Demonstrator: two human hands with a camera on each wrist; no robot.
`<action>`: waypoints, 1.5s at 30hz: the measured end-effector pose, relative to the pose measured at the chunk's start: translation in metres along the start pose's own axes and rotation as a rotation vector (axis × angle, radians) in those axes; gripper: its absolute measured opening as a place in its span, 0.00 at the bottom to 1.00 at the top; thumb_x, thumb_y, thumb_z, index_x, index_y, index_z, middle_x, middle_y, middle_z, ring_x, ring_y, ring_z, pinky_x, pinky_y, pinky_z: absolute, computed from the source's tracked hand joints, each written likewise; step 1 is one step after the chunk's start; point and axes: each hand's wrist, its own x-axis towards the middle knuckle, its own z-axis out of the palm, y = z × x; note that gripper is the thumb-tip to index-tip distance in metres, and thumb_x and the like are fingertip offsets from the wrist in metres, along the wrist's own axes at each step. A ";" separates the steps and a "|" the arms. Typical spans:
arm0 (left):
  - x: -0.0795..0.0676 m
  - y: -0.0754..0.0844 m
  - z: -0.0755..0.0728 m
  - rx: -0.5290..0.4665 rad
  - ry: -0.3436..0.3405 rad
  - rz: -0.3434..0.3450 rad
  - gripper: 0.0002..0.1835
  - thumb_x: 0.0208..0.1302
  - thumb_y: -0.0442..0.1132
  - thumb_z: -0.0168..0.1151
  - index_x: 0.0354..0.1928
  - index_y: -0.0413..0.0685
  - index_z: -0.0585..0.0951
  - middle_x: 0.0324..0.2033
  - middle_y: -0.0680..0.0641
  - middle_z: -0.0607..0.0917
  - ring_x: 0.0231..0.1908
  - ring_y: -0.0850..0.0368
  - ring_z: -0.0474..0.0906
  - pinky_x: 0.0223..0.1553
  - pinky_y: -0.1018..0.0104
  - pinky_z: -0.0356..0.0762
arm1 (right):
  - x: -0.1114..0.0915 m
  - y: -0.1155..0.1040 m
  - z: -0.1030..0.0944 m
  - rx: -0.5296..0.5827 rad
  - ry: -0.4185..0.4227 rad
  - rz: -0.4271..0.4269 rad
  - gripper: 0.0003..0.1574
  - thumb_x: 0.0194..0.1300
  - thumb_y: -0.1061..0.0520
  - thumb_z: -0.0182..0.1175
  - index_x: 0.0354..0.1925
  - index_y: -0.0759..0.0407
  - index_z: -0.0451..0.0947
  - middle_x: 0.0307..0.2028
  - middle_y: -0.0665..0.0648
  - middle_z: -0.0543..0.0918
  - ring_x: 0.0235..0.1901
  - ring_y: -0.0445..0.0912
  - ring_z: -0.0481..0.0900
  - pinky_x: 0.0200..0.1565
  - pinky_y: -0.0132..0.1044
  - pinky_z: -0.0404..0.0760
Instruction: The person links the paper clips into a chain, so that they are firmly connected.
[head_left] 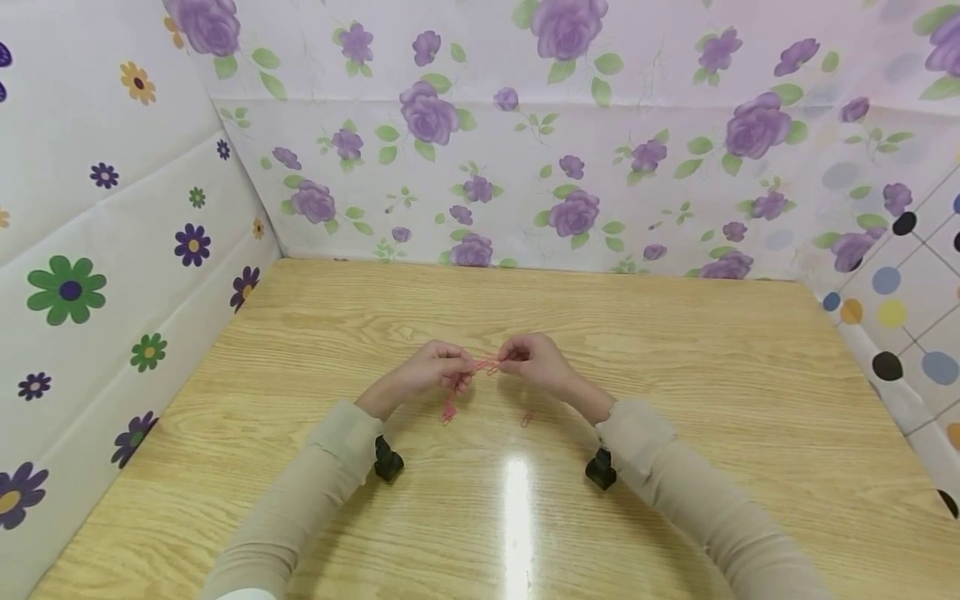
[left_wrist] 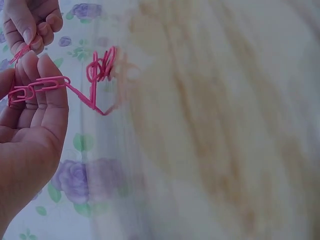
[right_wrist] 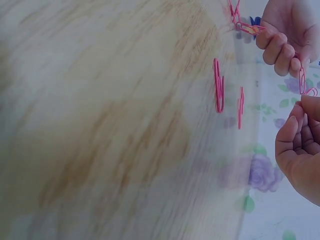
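Observation:
My left hand pinches a chain of linked pink paper clips between thumb and fingers. In the left wrist view the chain runs across the curled fingers and hangs off their side, ending in a bunched cluster of clips. Facing it, my right hand holds pink clips between thumb and fingertips. Several pink clips span the small gap between both hands; how they are linked is too small to tell. A loose pink paper clip lies on the table nearer me, below the right hand.
The wooden table has a glossy surface with a bright light reflection. Flowered sheets line the back and left side, and a dotted one stands at the right. A dark wrist-worn device sits under each cuff.

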 end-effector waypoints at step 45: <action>-0.008 0.002 0.003 0.011 0.064 0.024 0.15 0.66 0.30 0.49 0.41 0.17 0.70 0.23 0.48 0.79 0.25 0.59 0.76 0.30 0.67 0.76 | -0.008 0.002 0.003 0.075 -0.069 0.063 0.07 0.56 0.68 0.60 0.34 0.73 0.78 0.23 0.54 0.78 0.22 0.42 0.70 0.24 0.31 0.70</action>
